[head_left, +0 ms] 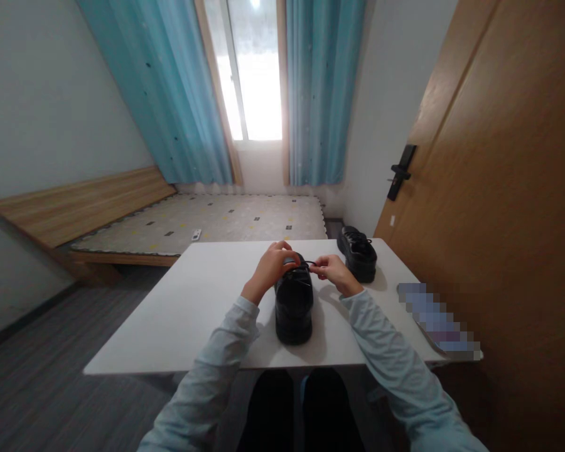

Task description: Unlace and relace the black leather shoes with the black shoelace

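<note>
A black lace-up shoe (pixel 294 314) stands upright on the white table (pixel 193 314), its heel toward me. Over its upper left side my left hand (pixel 275 263) rests with bent fingers at the lacing; what the fingertips grip is hidden. From the shoe's right side a dark shoelace (pixel 309 264) runs out to my right hand (pixel 332 271), whose thumb and fingers are pinched on it. A second black shoe (pixel 358 254) sits farther back on the right of the table, apart from both hands.
At the table's right edge lies a flat blurred item (pixel 435 320). Behind the table is a bed (pixel 230 216) with a small white remote (pixel 196 235) on it. A wooden door (pixel 499 188) stands close on the right. My legs (pixel 301 408) are below the front edge.
</note>
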`<state>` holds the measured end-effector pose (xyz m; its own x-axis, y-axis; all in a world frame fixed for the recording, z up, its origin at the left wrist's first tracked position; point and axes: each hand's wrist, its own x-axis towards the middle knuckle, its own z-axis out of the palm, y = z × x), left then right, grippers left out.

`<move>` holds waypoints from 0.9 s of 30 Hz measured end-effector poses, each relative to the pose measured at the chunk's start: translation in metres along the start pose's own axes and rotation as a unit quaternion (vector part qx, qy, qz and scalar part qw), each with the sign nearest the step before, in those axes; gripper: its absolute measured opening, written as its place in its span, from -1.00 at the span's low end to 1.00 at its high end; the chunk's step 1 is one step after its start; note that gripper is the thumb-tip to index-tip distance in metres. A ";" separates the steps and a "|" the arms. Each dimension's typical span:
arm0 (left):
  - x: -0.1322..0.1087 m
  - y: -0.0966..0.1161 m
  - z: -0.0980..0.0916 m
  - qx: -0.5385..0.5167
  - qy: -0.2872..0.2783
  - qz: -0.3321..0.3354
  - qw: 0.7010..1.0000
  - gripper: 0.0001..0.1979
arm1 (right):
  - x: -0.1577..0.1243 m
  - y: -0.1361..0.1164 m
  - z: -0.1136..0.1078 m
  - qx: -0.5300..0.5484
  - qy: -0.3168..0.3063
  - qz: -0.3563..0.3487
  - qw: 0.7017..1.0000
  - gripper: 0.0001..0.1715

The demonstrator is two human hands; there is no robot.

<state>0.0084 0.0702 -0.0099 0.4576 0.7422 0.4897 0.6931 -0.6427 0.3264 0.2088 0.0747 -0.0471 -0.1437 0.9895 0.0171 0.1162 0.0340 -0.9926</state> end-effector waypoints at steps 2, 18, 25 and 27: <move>0.002 -0.001 0.000 0.025 -0.012 0.014 1.000 -0.91 | -0.001 0.001 0.003 0.003 0.014 0.007 1.000 -0.54; 0.016 -0.017 0.012 0.008 -0.083 0.081 0.993 -0.90 | 0.000 0.009 0.000 -0.042 -0.026 -0.021 0.999 -0.44; 0.016 -0.019 0.021 -0.021 -0.070 0.083 0.994 -0.90 | -0.001 0.008 -0.001 -0.027 -0.064 0.001 0.998 -0.40; 0.016 -0.018 0.021 -0.023 -0.067 0.080 0.994 -0.90 | -0.002 0.008 -0.001 -0.022 -0.077 0.008 0.997 -0.40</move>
<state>0.0151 0.0979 -0.0251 0.6330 0.6460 0.4266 0.5800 -0.7607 0.2914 0.2112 0.0729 -0.0547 -0.2911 0.9565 -0.0205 0.1615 0.0280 -0.9865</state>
